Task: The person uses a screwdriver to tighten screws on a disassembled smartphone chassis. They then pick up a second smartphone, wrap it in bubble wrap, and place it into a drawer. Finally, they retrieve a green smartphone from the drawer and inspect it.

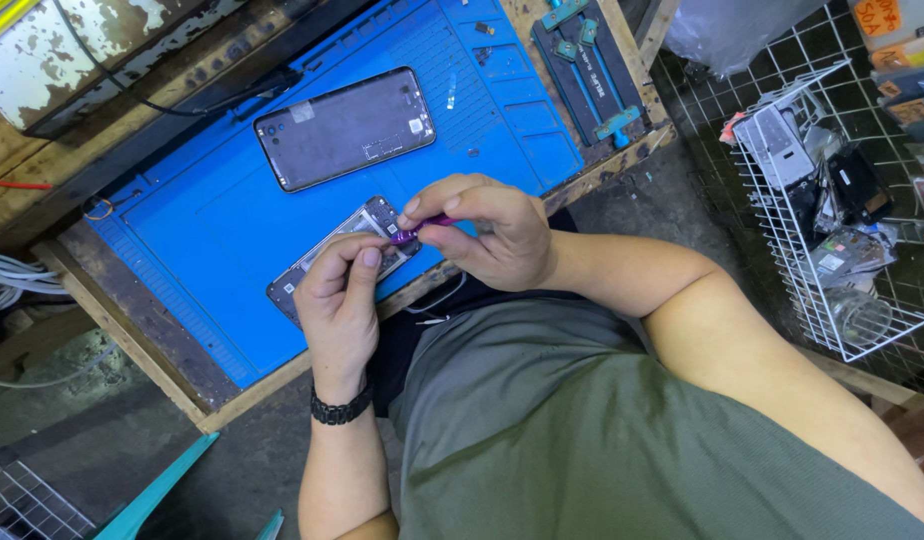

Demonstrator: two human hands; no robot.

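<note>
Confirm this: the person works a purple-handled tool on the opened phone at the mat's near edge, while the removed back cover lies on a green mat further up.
One detail is off: the mat is blue, not green. The head view shows the back cover lying on it, further up from the opened phone, where the right hand holds the purple-handled tool and the left hand steadies the phone.

The mat (pixel 222 220) on the table is blue and rubbery, matt, with little ridges. The phone cover (pixel 345 128) lying on it is dark, smooth and shiny. The open phone (pixel 357 235) shows grey metal and small dull parts inside. The tool (pixel 422 228) has a purple, glossy handle. The table (pixel 132 345) is old, rough wood. The holder (pixel 587 60) is dark metal with teal clamps. The basket (pixel 832 300) is thin white wire. The shirt (pixel 582 430) is soft green cloth. The bracelet (pixel 340 408) is black and a bit shiny.
</note>
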